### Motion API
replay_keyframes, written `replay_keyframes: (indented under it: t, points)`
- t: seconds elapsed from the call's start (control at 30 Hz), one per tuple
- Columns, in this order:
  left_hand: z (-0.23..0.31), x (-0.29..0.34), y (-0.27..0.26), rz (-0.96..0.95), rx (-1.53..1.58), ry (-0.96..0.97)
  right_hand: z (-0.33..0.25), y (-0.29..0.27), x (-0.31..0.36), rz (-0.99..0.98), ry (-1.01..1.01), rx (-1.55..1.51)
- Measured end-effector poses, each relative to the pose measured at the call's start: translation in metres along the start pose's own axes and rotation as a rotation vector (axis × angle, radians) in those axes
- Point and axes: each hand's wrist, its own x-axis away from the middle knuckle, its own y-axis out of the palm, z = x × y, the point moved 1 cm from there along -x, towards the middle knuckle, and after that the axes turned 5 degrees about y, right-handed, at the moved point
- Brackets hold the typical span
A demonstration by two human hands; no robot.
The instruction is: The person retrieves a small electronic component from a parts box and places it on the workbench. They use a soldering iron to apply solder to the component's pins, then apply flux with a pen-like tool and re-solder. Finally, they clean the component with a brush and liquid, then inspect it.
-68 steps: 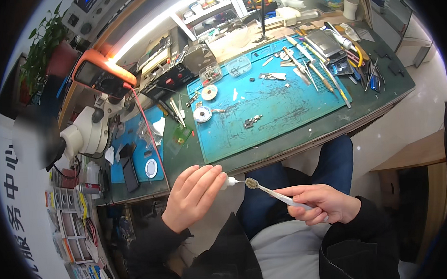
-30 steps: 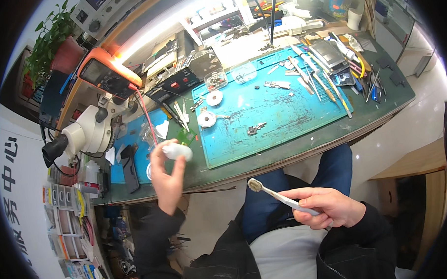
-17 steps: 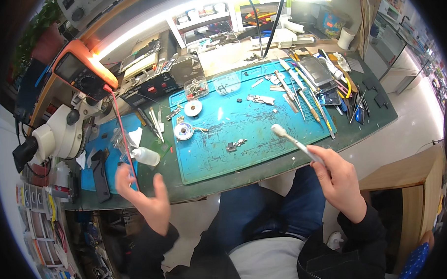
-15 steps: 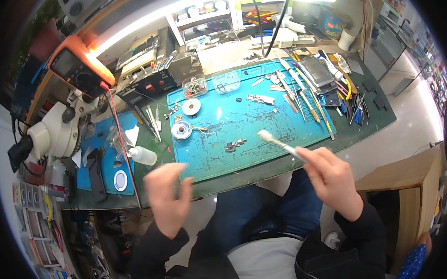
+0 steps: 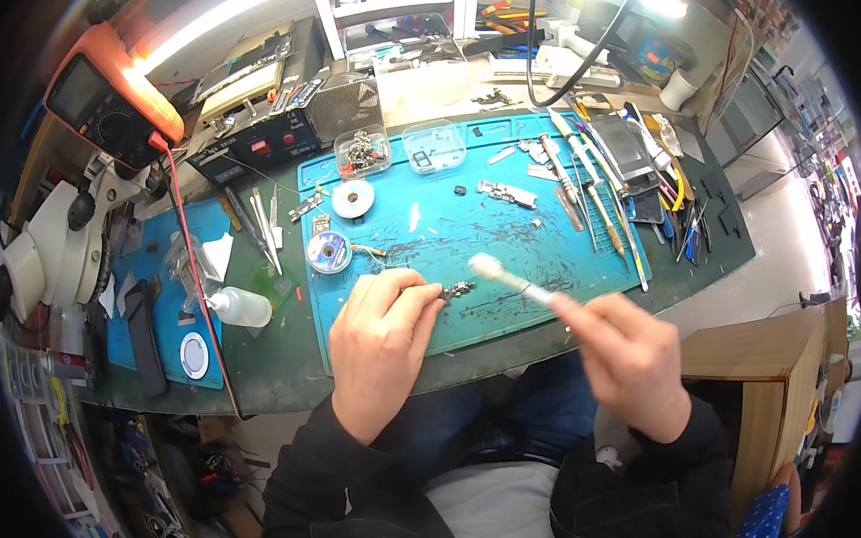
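My left hand (image 5: pixel 381 342) is on the front part of the blue work mat (image 5: pixel 490 335), its thumb and fingers pinching one end of a small circuit board (image 5: pixel 460 289). The far end of that board pokes out past the fingertips; the rest is hidden. My right hand (image 5: pixel 628 347) grips the handle of a brush (image 5: pixel 507 276) with a pale, bushy head. The brush head hovers just right of the board and above it, apart from it. Behind them on the mat lie a small metal part (image 5: pixel 506 192) and a tiny black piece (image 5: pixel 460 189).
Two solder spools (image 5: pixel 329 253) stand at the mat's left, near a clear bottle (image 5: pixel 242 307). Clear boxes (image 5: pixel 435 147) hold small parts at the back. Tweezers and screwdrivers (image 5: pixel 565 174) crowd the right. A red cable (image 5: pixel 191 268) runs from an orange multimeter (image 5: pixel 112 100) across the left.
My left hand has moved right and forward and has taken hold of the circuit board. The brush in my right hand has come closer to the board. The view has shifted slightly.
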Motion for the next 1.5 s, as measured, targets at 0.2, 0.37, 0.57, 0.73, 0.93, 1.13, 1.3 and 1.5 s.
replay_keyframes:
  t: [0.2,0.37,0.57,0.73,0.93,1.13,1.3,1.5]
  points:
    - [0.0,0.001,0.0,0.008,0.012,-0.003,-0.011,-0.004,-0.002,0.008,-0.027,-0.061]
    - [0.001,-0.001,-0.001,0.008,-0.005,-0.001,-0.01,-0.006,-0.008,0.049,-0.023,-0.004]
    - [0.0,0.001,0.001,0.013,-0.025,0.039,-0.01,-0.006,-0.012,0.008,-0.02,-0.019]
    - [0.001,0.001,0.0,0.018,-0.043,0.038,0.001,-0.003,-0.02,0.075,-0.005,0.043]
    - [0.001,0.0,-0.001,0.013,-0.053,0.033,0.0,-0.003,-0.023,0.058,-0.003,0.018]
    - [0.001,0.0,0.0,0.014,-0.053,0.04,0.0,-0.007,-0.026,0.067,-0.013,0.017]
    - [0.002,-0.002,0.0,0.018,-0.074,0.053,0.009,-0.004,-0.026,0.064,-0.014,0.048]
    - [0.004,-0.001,-0.001,0.008,-0.094,0.07,0.003,0.001,-0.014,0.046,-0.016,-0.029]
